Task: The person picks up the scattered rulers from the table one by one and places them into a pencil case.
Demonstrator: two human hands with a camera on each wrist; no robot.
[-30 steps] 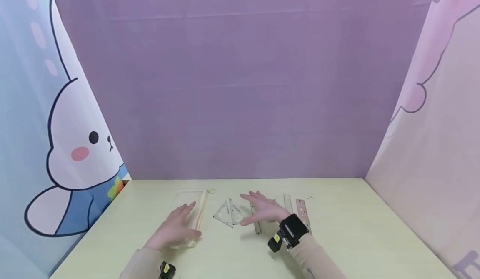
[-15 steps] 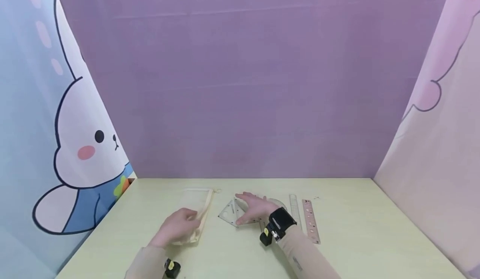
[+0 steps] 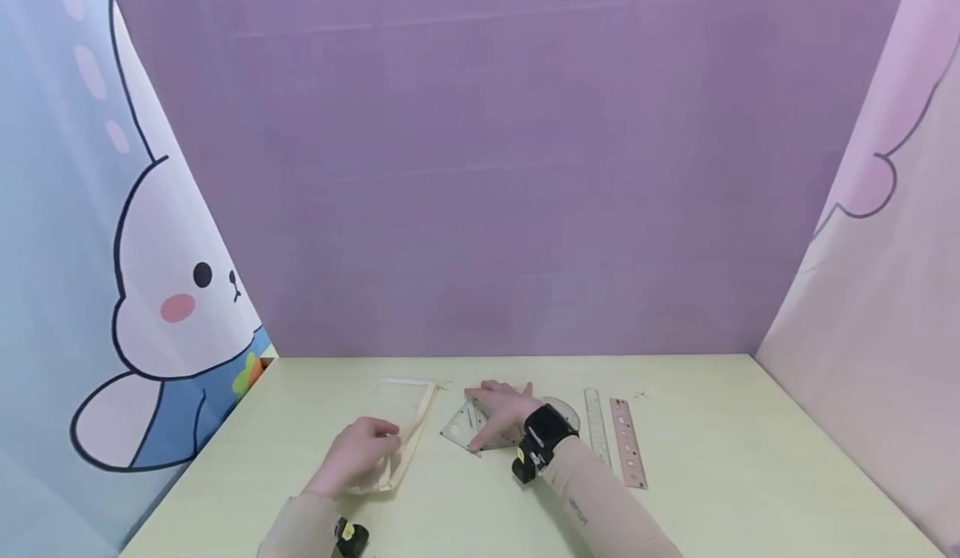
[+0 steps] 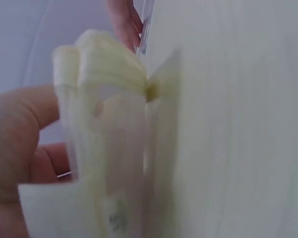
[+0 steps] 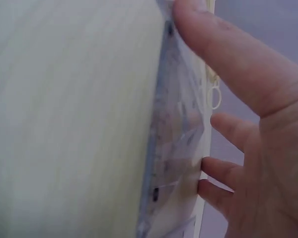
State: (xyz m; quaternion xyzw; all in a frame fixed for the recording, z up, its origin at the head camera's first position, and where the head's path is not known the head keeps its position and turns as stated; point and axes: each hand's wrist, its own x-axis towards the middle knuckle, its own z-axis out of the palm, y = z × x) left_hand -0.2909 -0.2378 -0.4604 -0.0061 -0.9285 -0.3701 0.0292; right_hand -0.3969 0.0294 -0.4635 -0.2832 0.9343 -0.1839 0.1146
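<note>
My left hand [image 3: 358, 458] pinches the cream-edged side of a see-through zip pouch [image 3: 408, 399] lying at left of centre. In the left wrist view the pouch's cream border [image 4: 109, 59] is bent up, with the thumb behind it. My right hand [image 3: 504, 412] spreads its fingers over clear plastic set squares [image 3: 456, 429] beside the pouch. Seen from the right wrist, the thumb [image 5: 228, 44] touches one corner of a set square [image 5: 174, 134], and the other fingertips reach its far side. The hand hides part of the set squares.
To the right of my right hand lie a clear protractor [image 3: 566, 409], a clear ruler [image 3: 596, 424] and a pink ruler [image 3: 628, 445], all flat on the pale table [image 3: 720, 458]. A purple curtain [image 3: 480, 208] closes off the back.
My right hand has moved left and down onto the set squares, uncovering the protractor. The left hand's fingers have curled from spread over the pouch to gripping its edge.
</note>
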